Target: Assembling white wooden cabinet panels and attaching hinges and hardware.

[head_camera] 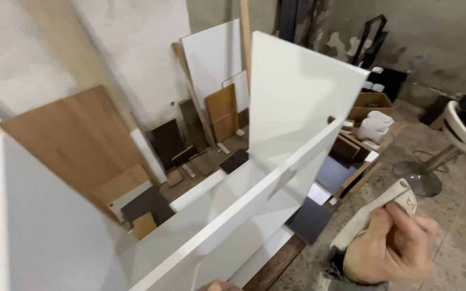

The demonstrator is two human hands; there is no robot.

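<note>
A: What's at left?
B: I see a white cabinet carcass (227, 215) of upright panels; my left hand (218, 286) barely shows at its bottom edge, grip unclear.
A: And right?
B: My right hand (389, 245), fingers (413, 226) closed around a folded cloth (370, 213), beside the cabinet.

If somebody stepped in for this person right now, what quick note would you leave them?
Right hand: closed around a folded cloth, held beside the white cabinet, not touching it.
Left hand: only a sliver shows at the bottom edge, by the front panel; its grip can't be told.
The cabinet's panels stand upright and joined. Wood offcuts lean on the wall behind.
How much has been wiped can't be seen.
</note>
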